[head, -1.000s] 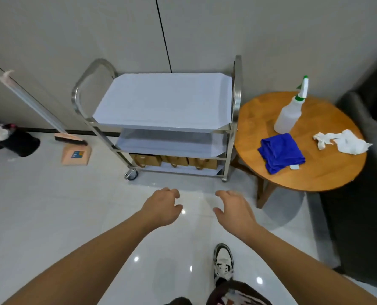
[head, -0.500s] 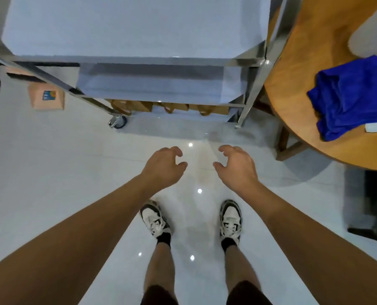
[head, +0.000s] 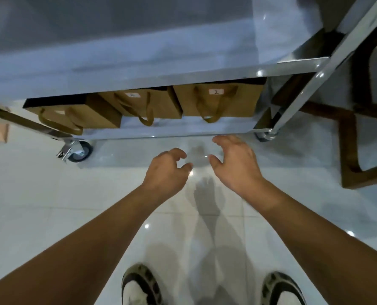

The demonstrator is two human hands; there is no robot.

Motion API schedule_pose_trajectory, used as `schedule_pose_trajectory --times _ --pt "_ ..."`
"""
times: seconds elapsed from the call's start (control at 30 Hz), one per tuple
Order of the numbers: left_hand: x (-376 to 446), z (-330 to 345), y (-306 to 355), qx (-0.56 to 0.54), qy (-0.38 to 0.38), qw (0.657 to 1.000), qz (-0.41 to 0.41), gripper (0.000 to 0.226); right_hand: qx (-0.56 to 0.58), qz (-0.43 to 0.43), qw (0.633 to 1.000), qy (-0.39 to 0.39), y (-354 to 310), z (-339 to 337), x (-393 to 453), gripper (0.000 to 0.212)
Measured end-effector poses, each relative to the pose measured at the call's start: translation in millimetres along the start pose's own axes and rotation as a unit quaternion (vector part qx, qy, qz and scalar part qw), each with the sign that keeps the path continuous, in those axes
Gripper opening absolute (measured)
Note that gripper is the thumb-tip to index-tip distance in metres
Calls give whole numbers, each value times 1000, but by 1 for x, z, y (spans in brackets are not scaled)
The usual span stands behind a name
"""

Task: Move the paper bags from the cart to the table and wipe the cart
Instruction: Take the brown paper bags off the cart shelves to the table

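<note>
Three brown paper bags lie side by side on the bottom shelf of the steel cart (head: 167, 134): a left bag (head: 77, 116), a middle bag (head: 159, 103) and a right bag (head: 238, 100) with a white label marked 2. Their handles hang towards the shelf's front edge. My left hand (head: 166, 171) and my right hand (head: 236, 161) hover just in front of that edge, above the floor. Both have loosely curled fingers and hold nothing. My right fingertips are nearest the shelf rim, below the right bag.
A cart caster (head: 78, 150) stands at the front left and another (head: 265, 135) at the front right. The dark wooden table base (head: 350, 150) sits to the right of the cart. My two shoes (head: 141, 285) are on the glossy white tile floor.
The view has dropped low and moved in close to the cart's bottom shelf. Both hands have advanced towards the shelf's front edge. The table top and blue cloth have left the view.
</note>
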State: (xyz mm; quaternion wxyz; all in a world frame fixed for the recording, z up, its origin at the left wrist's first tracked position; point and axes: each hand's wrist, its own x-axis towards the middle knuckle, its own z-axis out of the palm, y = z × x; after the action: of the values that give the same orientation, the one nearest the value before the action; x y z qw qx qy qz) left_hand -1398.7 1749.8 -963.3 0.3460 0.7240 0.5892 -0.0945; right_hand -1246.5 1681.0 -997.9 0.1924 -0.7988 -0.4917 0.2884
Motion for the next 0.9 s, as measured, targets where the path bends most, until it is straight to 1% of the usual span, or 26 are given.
schedule_pose_trajectory --times 0.03,0.1,0.17,0.23,0.3,0.33,0.43,0.5,0.57,0.6,0.63,0.67,0.7,0.73,0.77,0.83,0.87,0.9 --pt "10 7 -8 -7 6 1000 5 39 -18 -16 1000 12 3 8 11 48" --pt "31 18 -19 -13 28 999 25 39 -59 -59 994 64 8 24 33 50" --pt "50 23 -24 -19 61 997 47 37 -109 -116 977 141 11 40 53 50" --pt "67 25 -24 -29 116 990 77 32 -163 -153 953 203 17 54 73 53" --pt "83 24 -20 -52 166 979 109 27 -239 -184 929 215 24 64 87 59" --pt "94 23 -17 -61 178 975 122 26 -282 -199 913 218 29 67 92 62" --pt "123 7 -1 -68 157 976 132 21 -378 -240 865 225 40 66 100 65" --pt "131 -7 11 -83 133 981 113 18 -385 -252 859 224 46 63 99 58" --pt "130 -12 18 -147 134 977 72 14 -359 -266 867 220 47 59 89 50" --pt "129 -12 19 -203 129 970 48 17 -343 -279 871 214 47 59 81 48" --pt "127 -10 20 -269 121 955 22 28 -326 -298 874 203 46 60 70 46" --pt "128 -8 20 -336 113 935 -3 44 -316 -322 872 188 47 61 58 44" --pt "127 -7 22 -390 108 914 -20 59 -320 -345 865 172 48 65 47 44" --pt "127 -7 25 -432 103 895 -27 68 -332 -368 854 160 50 68 36 45" --pt "127 -7 29 -473 94 875 -28 72 -340 -393 841 151 53 71 28 45" --pt "128 -7 36 -531 75 844 -18 66 -339 -440 817 151 58 74 19 43" --pt "128 -5 39 -538 68 840 -10 58 -339 -455 809 153 60 72 19 42" --pt "127 -3 41 -528 71 846 -5 47 -342 -465 801 159 60 69 19 40"
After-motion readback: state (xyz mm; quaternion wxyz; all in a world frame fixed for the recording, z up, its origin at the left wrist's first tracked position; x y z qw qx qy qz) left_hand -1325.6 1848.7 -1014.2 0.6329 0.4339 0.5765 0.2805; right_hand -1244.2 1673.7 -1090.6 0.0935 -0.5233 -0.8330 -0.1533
